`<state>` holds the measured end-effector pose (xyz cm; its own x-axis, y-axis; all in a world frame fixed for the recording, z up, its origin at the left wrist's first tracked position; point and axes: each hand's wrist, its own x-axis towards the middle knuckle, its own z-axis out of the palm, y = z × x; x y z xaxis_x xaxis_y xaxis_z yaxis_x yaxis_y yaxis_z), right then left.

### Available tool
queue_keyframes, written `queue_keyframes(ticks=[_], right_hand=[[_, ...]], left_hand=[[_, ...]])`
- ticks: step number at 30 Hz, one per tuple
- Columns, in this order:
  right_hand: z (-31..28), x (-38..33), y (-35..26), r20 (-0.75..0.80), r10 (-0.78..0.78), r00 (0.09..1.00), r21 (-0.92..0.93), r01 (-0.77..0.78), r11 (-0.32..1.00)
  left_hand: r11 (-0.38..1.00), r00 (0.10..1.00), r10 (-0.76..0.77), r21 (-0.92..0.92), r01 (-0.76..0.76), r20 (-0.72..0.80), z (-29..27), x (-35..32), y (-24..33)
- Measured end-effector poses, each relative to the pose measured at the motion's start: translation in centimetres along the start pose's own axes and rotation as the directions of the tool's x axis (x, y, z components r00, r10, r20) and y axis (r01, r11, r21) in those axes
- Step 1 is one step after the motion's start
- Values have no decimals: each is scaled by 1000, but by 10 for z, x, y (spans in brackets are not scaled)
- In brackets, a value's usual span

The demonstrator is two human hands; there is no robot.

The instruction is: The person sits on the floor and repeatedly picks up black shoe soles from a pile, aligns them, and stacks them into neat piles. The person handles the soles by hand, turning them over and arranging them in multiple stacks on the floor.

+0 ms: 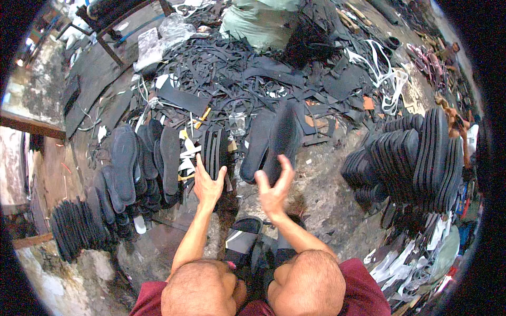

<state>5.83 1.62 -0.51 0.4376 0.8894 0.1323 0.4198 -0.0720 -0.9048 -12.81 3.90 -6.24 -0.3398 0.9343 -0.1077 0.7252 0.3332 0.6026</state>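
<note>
My left hand (208, 185) has its fingers stretched and its thumb apart. It is beside a short row of black shoe soles (213, 150) standing on edge, and holds nothing that I can see. A dark sole (284, 138), slightly blurred, is just beyond my right hand (274, 196). The thumb and a finger of this hand are spread over the sole's near end, smeared by motion; whether they touch it is unclear. Another black sole (255, 150) lies at its left, partly overlapped.
Stacked soles stand at the right (411, 158), with more piles at the left (124, 166) and a row (76, 229) farther left. Dark scraps (221, 79) cover the floor ahead, before a pale green sack (258, 23). White strips (416, 263) lie at the lower right.
</note>
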Motion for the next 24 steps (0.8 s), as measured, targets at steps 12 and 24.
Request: queue_keyframes(ticks=[12, 24], right_hand=[[13, 56, 57, 52, -41, 998, -568, 63, 821], [73, 50, 41, 56, 57, 997, -284, -39, 958]], left_hand=[[982, 984, 169, 90, -164, -48, 0, -5, -1], [991, 999, 39, -132, -35, 31, -12, 0, 14]])
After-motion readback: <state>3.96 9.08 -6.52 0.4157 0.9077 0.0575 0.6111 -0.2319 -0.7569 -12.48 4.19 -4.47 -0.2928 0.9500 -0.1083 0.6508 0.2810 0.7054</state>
